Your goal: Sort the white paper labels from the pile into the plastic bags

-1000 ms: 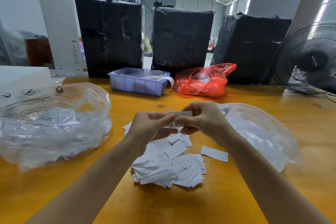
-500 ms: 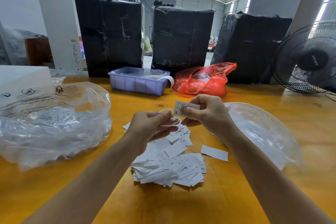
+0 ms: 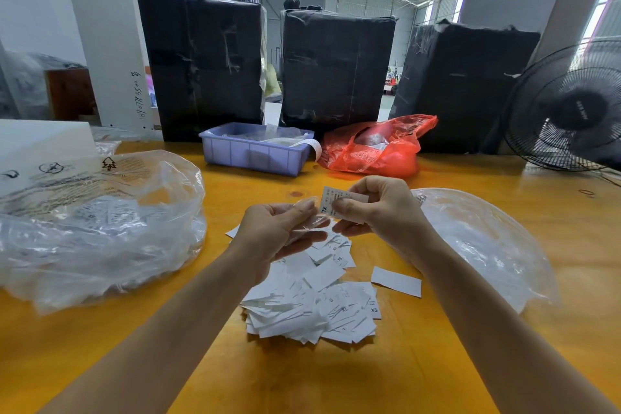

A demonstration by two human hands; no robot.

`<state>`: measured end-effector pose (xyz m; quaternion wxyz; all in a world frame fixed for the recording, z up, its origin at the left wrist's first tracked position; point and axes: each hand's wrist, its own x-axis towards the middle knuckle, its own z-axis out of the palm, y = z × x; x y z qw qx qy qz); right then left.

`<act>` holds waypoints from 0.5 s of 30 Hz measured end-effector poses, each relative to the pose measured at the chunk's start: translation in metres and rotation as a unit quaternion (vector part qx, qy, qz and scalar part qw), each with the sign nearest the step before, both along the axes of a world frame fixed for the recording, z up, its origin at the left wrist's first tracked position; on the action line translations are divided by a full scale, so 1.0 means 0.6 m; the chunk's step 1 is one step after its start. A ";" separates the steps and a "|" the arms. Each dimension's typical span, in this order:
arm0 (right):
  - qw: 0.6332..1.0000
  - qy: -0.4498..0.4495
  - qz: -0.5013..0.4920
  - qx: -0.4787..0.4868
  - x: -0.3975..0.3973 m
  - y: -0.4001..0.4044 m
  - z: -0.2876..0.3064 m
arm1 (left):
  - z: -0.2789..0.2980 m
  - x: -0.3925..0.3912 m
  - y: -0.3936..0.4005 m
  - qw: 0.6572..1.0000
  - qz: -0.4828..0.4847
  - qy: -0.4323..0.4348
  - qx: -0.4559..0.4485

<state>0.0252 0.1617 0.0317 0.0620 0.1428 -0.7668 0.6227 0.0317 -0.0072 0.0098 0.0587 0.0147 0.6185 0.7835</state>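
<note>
While the right hand (image 3: 376, 208) is pinching an XL label (image 3: 331, 203) above the pile (image 3: 312, 299), the left hand (image 3: 279, 228) is gripping a thin clear film (image 3: 311, 218). Mixed sizes risk it landing in the wrong bag (image 3: 484, 239); film could cling.

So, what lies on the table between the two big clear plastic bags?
In the head view, the pile of white labels, one loose label beside it, and both hands above: left hand, right hand.
</note>
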 end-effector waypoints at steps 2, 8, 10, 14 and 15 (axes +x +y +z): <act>1.000 -0.014 0.003 -0.009 0.000 0.001 0.000 | 0.001 0.000 -0.001 1.000 0.001 0.004 0.002; 0.999 -0.029 -0.006 -0.034 -0.001 0.004 0.006 | 0.003 0.000 -0.001 1.000 0.001 0.015 0.001; 0.999 -0.038 -0.002 -0.031 0.000 0.003 0.005 | 0.002 0.001 0.000 1.000 0.007 0.021 -0.001; 0.998 -0.049 0.005 -0.038 0.003 0.001 0.004 | 0.002 0.001 0.003 0.999 0.021 0.037 -0.016; 0.998 -0.049 0.004 -0.039 0.003 0.001 0.005 | 0.003 0.002 0.004 0.999 0.022 0.041 -0.020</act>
